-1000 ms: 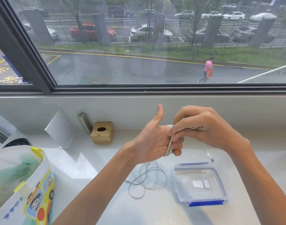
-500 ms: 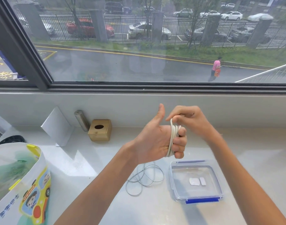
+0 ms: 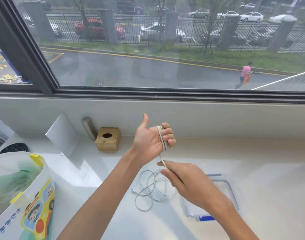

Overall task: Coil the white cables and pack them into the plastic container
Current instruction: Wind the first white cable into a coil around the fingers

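**Q:** Which step is shown?

**A:** Coiling. The left hand [image 3: 149,142], thumb raised, curls its fingers over several turns of the white cable [image 3: 163,138] wound round them. The loose loops [image 3: 153,190] lie slack below. One strand drops to the right hand [image 3: 184,181], which pinches it just under the left. The plastic container [image 3: 233,194] sits beside the loops, rightmost.

**Q:** What does the next move call for?

**A:** Probably lifting the strand over the left fingers for another turn, drawing slack evenly from the loops. No coil shows in the container yet.

**Q:** Change from half a second earlier?

**A:** The right hand was then atop the left fingers. It now sits low, partly covering the container.
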